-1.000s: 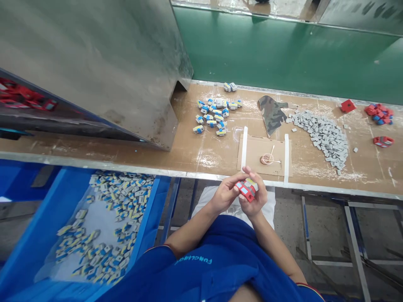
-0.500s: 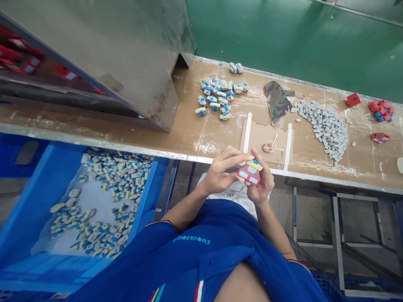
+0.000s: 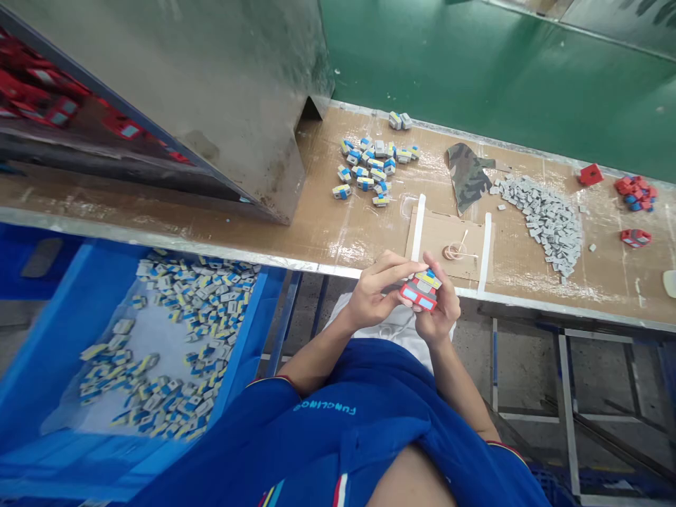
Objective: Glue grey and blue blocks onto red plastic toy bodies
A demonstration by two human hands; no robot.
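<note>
Along the back edge of the worktop (image 3: pixel 317 229) runs a green surface (image 3: pixel 475 84), and a grey metal housing (image 3: pixel 227 91) stands at its left part. A camouflage-patterned piece (image 3: pixel 467 179) lies between the back edge and a cardboard sheet (image 3: pixel 434 232) crossed by white strips (image 3: pixel 483 255) near the front edge.

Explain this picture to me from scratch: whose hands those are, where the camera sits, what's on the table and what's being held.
There is no machine at work here. A person's bare left hand and right hand show, filmed by a camera worn on their head, looking forward and down. Both hands hold a red piece topped by a grey, blue and yellow block. On the brown worktop lie similar blocks, a camouflage-patterned patch, a heap of small grey parts and, farther right, other red pieces. The blue bin holds many more blocks.
</note>
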